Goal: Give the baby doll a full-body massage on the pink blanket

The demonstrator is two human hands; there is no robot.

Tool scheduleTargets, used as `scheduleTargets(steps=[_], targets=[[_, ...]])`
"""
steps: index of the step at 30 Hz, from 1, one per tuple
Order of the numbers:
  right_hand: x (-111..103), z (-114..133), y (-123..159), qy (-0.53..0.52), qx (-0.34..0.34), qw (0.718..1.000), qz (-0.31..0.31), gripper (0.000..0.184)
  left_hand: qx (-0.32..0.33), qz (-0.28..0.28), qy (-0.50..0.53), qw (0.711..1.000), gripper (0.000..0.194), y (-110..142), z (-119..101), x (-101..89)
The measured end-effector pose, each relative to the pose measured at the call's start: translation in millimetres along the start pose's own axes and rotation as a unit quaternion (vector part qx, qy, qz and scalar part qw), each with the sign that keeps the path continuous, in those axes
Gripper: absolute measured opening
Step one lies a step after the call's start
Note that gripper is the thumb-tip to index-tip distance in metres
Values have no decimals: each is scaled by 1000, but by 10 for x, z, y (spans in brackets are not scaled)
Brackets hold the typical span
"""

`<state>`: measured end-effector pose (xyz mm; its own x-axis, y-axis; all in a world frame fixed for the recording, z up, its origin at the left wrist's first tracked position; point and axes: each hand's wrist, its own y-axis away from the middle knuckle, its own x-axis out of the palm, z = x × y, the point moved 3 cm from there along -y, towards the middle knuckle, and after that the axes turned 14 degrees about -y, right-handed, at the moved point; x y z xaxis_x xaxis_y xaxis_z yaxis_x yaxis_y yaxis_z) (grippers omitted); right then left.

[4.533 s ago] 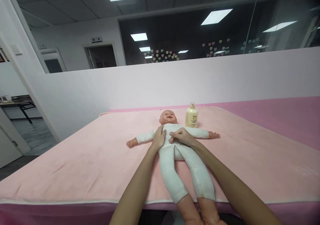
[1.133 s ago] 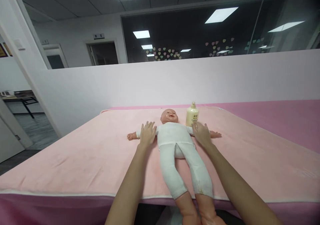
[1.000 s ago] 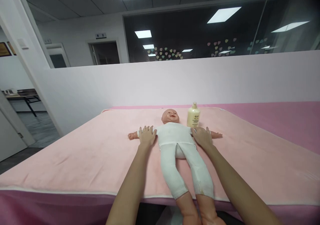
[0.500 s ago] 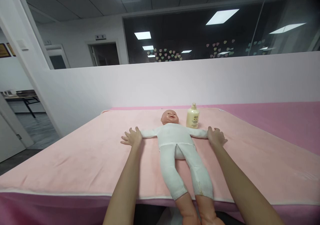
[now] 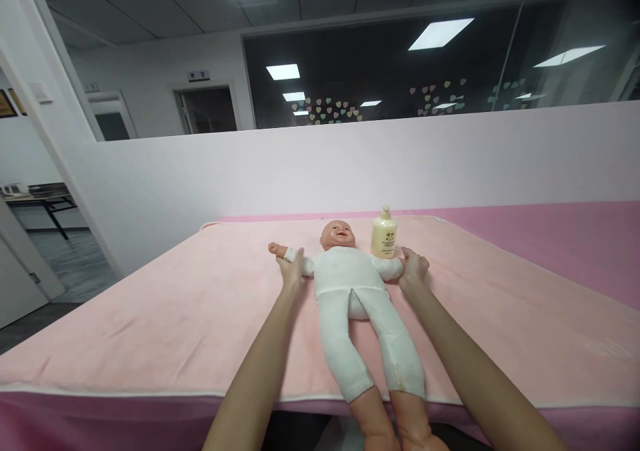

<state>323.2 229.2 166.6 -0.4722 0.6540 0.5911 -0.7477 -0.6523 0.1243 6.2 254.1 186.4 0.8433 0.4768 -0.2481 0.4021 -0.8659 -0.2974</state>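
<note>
A baby doll point(image 5: 353, 271) in a white cloth suit lies face up, its bare lower legs reaching past the near edge of the pink blanket point(image 5: 200, 331). My left hand point(image 5: 291, 269) is closed round the doll's arm on the left, thumb on top, with the doll's small hand sticking out beyond it. On the other side my right hand point(image 5: 414, 269) wraps the end of the doll's other arm and mostly hides the doll's hand there. A pale yellow pump bottle point(image 5: 384, 234) stands upright beside the doll's head, just behind the arm on the right.
Behind the blanket rises a low white wall point(image 5: 320, 171) with a glass window above it. A deeper pink cover point(image 5: 560, 237) shows on the right. At the far left are a doorway and a table point(image 5: 43, 201) in another room.
Both hands have moved inward toward the doll's body. My left hand's spread fingers have closed round the doll's arm, and the doll's left-side hand now shows. Both doll arms are bent more.
</note>
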Motion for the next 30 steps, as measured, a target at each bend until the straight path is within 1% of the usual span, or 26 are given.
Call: scheduleTargets(steps=[2, 3, 5, 7, 9, 11, 12, 13, 14, 15, 18, 20, 22, 24, 26, 28, 30], targets=[[54, 0, 108, 2, -70, 997, 19, 73, 65, 25, -46, 997, 69, 154, -78, 83], [78, 1, 164, 6, -101, 994, 35, 80, 100, 28, -71, 992, 74, 214, -118, 96], [127, 8, 279, 41, -156, 983, 88, 86, 167, 42, -141, 975, 76, 296, -191, 94], [179, 21, 397, 106, -203, 960, 159, 86, 207, 76, -216, 951, 72, 333, -242, 92], [239, 37, 509, 165, -247, 922, 249, 80, 236, 123, -290, 919, 69, 351, -276, 108], [304, 40, 608, 215, -284, 865, 353, 68, 260, 151, -350, 887, 67, 364, -305, 132], [330, 35, 646, 238, -299, 836, 395, 62, 268, 158, -375, 873, 67, 368, -317, 144], [349, 27, 673, 258, -308, 811, 425, 55, 271, 162, -396, 862, 65, 372, -328, 154], [362, 19, 688, 276, -313, 795, 440, 50, 270, 165, -414, 853, 64, 374, -338, 162], [370, 11, 692, 289, -314, 787, 445, 46, 269, 167, -429, 846, 63, 376, -346, 168], [376, -4, 684, 300, -303, 788, 445, 36, 271, 173, -448, 834, 61, 379, -365, 175], [377, -12, 676, 299, -294, 787, 453, 34, 274, 176, -447, 833, 60, 376, -363, 171], [377, -20, 658, 300, -289, 785, 459, 37, 278, 179, -433, 839, 61, 370, -349, 164], [373, -28, 631, 296, -287, 787, 458, 46, 282, 180, -406, 850, 61, 363, -326, 154], [363, -31, 608, 280, -286, 798, 451, 56, 285, 177, -370, 867, 63, 354, -305, 140], [346, -25, 597, 255, -282, 817, 434, 63, 278, 174, -331, 885, 64, 342, -285, 124], [322, -9, 592, 232, -275, 842, 402, 70, 257, 171, -293, 905, 64, 322, -265, 111]])
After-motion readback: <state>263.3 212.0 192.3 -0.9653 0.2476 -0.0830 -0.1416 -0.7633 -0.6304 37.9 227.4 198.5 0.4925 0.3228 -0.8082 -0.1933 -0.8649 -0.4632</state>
